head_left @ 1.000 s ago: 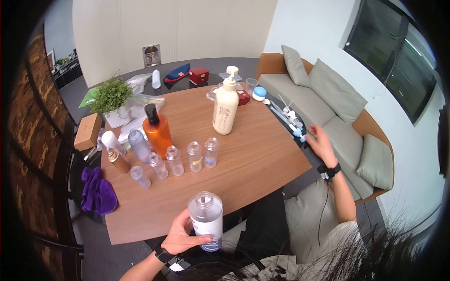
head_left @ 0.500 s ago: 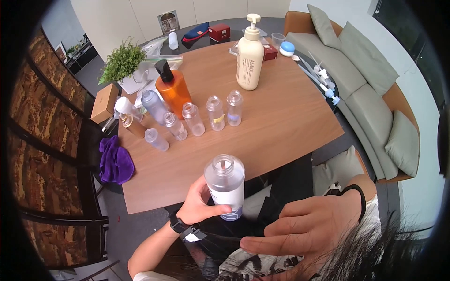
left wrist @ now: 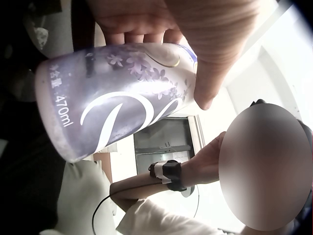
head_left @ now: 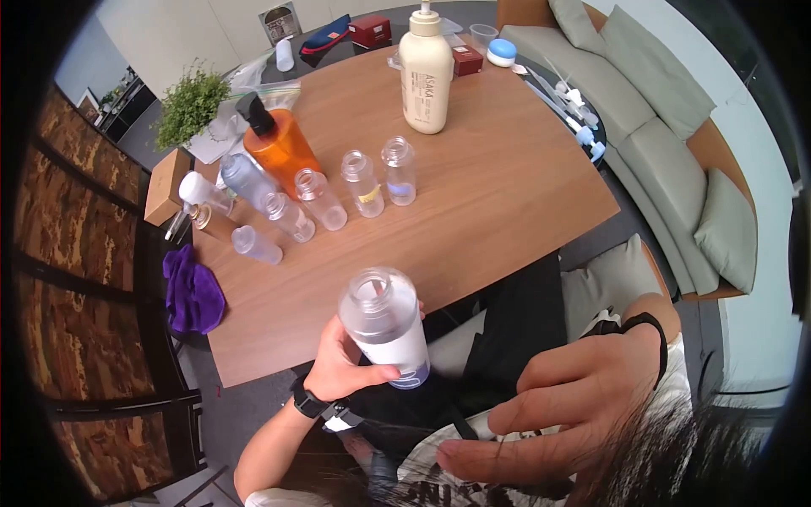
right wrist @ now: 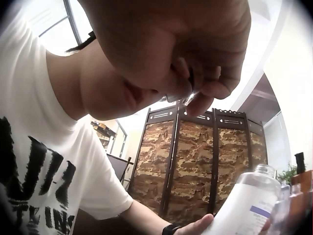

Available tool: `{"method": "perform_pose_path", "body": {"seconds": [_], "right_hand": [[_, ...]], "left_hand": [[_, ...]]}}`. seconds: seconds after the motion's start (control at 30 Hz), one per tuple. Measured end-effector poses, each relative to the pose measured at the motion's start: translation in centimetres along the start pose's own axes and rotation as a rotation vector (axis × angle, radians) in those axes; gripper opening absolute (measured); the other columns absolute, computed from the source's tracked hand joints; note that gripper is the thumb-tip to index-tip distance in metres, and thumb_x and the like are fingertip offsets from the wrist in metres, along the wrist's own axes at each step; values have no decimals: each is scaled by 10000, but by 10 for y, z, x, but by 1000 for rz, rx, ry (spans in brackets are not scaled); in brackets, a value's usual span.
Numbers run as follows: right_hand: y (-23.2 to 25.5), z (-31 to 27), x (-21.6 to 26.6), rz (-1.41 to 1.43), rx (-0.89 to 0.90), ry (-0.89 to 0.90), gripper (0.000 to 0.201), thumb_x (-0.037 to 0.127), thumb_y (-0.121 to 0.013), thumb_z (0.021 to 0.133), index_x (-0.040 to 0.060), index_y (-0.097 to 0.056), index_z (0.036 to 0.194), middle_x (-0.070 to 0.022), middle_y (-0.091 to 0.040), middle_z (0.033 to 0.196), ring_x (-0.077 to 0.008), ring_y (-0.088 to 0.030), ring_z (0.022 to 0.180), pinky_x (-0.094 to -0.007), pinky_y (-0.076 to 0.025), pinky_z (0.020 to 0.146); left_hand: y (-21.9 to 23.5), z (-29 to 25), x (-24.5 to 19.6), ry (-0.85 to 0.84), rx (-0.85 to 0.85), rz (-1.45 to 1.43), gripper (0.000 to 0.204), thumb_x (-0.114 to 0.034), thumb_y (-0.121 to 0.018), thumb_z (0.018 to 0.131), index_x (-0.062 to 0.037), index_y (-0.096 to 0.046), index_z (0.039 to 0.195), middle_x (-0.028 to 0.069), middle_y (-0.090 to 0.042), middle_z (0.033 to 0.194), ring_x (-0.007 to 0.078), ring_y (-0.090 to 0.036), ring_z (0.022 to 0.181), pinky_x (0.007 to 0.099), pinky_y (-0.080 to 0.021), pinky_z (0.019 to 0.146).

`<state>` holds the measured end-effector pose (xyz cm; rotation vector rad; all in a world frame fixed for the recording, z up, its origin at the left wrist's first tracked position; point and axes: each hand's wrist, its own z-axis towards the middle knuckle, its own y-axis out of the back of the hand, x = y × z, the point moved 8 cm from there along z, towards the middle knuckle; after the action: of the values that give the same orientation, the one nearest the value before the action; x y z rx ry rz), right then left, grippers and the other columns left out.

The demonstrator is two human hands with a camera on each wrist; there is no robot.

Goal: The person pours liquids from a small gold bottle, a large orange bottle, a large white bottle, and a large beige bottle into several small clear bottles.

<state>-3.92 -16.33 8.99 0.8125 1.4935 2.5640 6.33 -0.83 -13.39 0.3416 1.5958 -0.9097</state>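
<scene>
My left hand (head_left: 338, 365) grips a large clear bottle (head_left: 390, 346) with a white and purple label, its thumb across the front and fingers round the far side. The capless bottle stands nearly upright, tilted a little, in front of the table's near edge. In the left wrist view, flowers and "470ml" show on its label. My right hand (head_left: 562, 401) is raised close to the head camera, its fingers loosely bent and nothing seen between them. The right wrist view has this hand in front of the face, beside glasses that are partly hidden.
Several small clear bottles (head_left: 361, 186) stand on the wooden table (head_left: 490, 203), near an orange pump bottle (head_left: 283, 148) and a cream pump bottle (head_left: 425, 80). A purple cloth (head_left: 193, 291) hangs at the left. Pump heads (head_left: 583, 135) lie on a dark surface at right.
My right hand has come from beside the pump heads at the table's right up to the face. The left hand keeps its grip on the bottle, which tilts slightly more. The head view has shifted.
</scene>
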Motion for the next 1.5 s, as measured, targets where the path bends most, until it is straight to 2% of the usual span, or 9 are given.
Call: {"method": "perform_pose_path", "body": {"seconds": [0.1,0.57,0.73,0.8,0.87,0.9,1.03,1.23,1.5], "right_hand": [[3,-2,-8,75,25,-313,351,158,-804,819,29,-828,1145,-23,-752,954,-118,-678,733,-213,-524,599],[13,-13,-19,35,-248,-285,253,151,-816,831,114,-835,1080,6,-719,870,-120,-608,596,-272,-472,500],[16,-22,-107,-54,-334,-384,321,36,-660,978,69,-634,1296,-22,-722,1011,-130,-596,698,-315,-477,626],[16,-24,-170,188,-417,-539,434,19,-622,1017,18,-460,1420,-156,-676,1189,-273,-686,885,-416,-547,826],[4,-22,-216,110,-317,-629,633,206,-773,991,0,-439,1488,-181,-623,1328,-188,-613,833,-369,-558,797],[-6,-22,-240,149,-300,-683,771,276,-856,920,52,-437,1527,-131,-622,1389,-138,-589,798,-309,-528,761],[-22,-7,-272,172,-247,-704,715,298,-886,890,48,-512,1447,-151,-658,1355,-134,-591,759,-318,-533,714],[-31,-10,-282,252,-302,-684,563,285,-894,874,33,-605,1286,-115,-737,1183,-135,-606,772,-315,-525,705],[-23,-52,-138,277,-546,-659,475,154,-886,822,64,-688,1244,-10,-690,1048,-120,-539,835,-249,-426,702]], "left_hand": [[-3,3,-2,-5,32,-13,983,-235,-1012,756,1,-470,1541,195,-665,1449,289,-642,1360,458,-485,1173],[-2,0,-1,9,1,-24,1013,-253,-1023,738,4,-464,1543,220,-664,1443,310,-646,1357,471,-507,1161],[-2,2,-5,36,-5,-64,992,-253,-1009,763,7,-460,1547,209,-649,1457,296,-642,1351,468,-509,1156],[1,7,-20,11,-35,23,1003,-315,-1002,766,8,-457,1543,208,-646,1442,310,-656,1323,481,-534,1119],[7,12,-41,-23,-109,130,1055,-427,-1006,743,9,-456,1530,234,-650,1412,359,-685,1279,511,-581,1060],[9,16,-56,-26,-42,152,989,-240,-981,803,4,-406,1571,159,-625,1470,266,-630,1346,449,-503,1145],[19,17,-106,-125,-205,276,936,-158,-924,843,-23,-333,1557,123,-584,1448,222,-593,1351,399,-482,1135],[10,5,-145,-115,-261,609,830,-171,-951,823,-39,-400,1429,151,-647,1321,228,-641,1281,410,-493,1116],[-8,1,-156,-182,-157,1204,813,-198,-983,749,-38,-489,1374,166,-689,1261,320,-705,1201,432,-536,1056]]}}
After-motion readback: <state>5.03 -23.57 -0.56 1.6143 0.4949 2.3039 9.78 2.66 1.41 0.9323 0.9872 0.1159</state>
